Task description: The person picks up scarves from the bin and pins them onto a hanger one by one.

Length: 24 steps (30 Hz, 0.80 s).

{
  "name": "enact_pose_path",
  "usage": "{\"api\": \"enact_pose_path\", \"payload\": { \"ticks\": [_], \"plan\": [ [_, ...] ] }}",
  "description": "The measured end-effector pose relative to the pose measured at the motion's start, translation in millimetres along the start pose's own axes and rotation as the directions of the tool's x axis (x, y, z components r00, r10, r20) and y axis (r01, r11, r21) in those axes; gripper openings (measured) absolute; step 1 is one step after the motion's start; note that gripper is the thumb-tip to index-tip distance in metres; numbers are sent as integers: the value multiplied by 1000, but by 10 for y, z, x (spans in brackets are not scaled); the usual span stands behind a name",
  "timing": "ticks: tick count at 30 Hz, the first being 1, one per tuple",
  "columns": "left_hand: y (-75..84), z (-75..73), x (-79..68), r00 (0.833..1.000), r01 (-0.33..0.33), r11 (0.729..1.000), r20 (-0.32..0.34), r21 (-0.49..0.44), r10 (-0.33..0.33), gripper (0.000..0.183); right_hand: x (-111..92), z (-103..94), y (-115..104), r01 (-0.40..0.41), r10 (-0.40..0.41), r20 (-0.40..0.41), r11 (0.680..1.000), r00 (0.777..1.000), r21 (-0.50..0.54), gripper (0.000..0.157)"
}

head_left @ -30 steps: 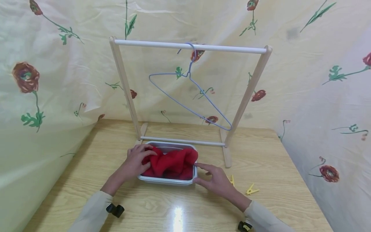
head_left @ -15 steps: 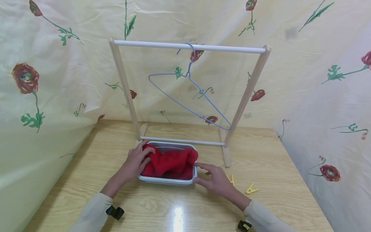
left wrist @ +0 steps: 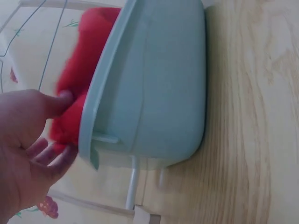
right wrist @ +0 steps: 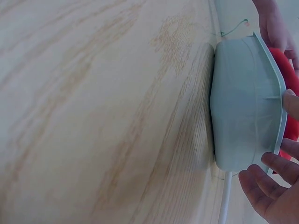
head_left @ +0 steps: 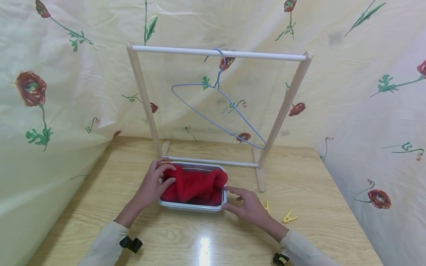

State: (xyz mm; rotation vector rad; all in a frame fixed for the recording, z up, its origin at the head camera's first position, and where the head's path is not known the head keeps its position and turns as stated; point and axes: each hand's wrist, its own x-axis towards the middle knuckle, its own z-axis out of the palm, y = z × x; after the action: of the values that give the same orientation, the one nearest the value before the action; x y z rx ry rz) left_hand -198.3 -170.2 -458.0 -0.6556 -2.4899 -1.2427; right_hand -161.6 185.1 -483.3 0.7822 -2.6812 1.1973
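Observation:
A pale grey-blue plastic tub (head_left: 193, 209) stands on the table with a bunched, soft red cloth (head_left: 199, 184) inside; what sort of garment or textile it is cannot be told. At the tub's left end my left hand (head_left: 154, 183) pinches an edge of the cloth between thumb and fingers, plainest in the left wrist view, where the thumb (left wrist: 60, 100) presses on the red fabric. My right hand (head_left: 247, 207) touches the right end of the tub, thumb and index finger at the rim, the other fingers loose beside it in the right wrist view.
Behind the tub rises a wooden rack with a white top bar (head_left: 266, 56), and a blue wire hanger (head_left: 201, 115) hangs from it. A lower white rod (head_left: 239, 163) runs just behind the tub. Yellow clothespins (head_left: 288, 217) lie right of my right hand.
My left hand has shifted slightly left and back, drawing the cloth's left edge up towards the tub's back-left corner. My right hand stays at the tub's right end.

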Motion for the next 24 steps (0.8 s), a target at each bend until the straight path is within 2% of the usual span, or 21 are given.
{"api": "enact_pose_path", "payload": {
  "ticks": [4, 6, 10, 14, 18, 20, 24],
  "plan": [
    [-7, -42, 12, 995, 79, 994, -63, -73, -83, 45, -4, -1, 0, -1, 1, -4, 1000, 1000, 3, 54],
    [-24, -54, 8, 988, 135, 990, -66, -49, -138, 49, -5, -1, -1, -3, 3, -5, 1000, 1000, 3, 54],
    [-53, -56, -15, 977, 213, 974, -43, 73, -210, 51, -6, 2, -3, 3, -3, -4, 1000, 1000, 5, 54],
    [-66, -39, -25, 967, 255, 947, -29, 197, -254, 48, -4, 3, -8, 6, -6, -3, 1000, 1000, 11, 55],
    [-71, -24, -21, 955, 294, 915, -37, 274, -296, 49, -2, 7, -7, 9, -9, -7, 1000, 1000, 12, 54],
    [-73, -22, -20, 953, 299, 910, -37, 288, -302, 46, -2, 8, -6, 9, -9, -8, 1000, 1000, 13, 54],
    [-86, -23, -16, 955, 293, 917, -26, 273, -297, 35, -1, 7, -3, 6, -6, -8, 1000, 1000, 10, 55]
  ]
}}
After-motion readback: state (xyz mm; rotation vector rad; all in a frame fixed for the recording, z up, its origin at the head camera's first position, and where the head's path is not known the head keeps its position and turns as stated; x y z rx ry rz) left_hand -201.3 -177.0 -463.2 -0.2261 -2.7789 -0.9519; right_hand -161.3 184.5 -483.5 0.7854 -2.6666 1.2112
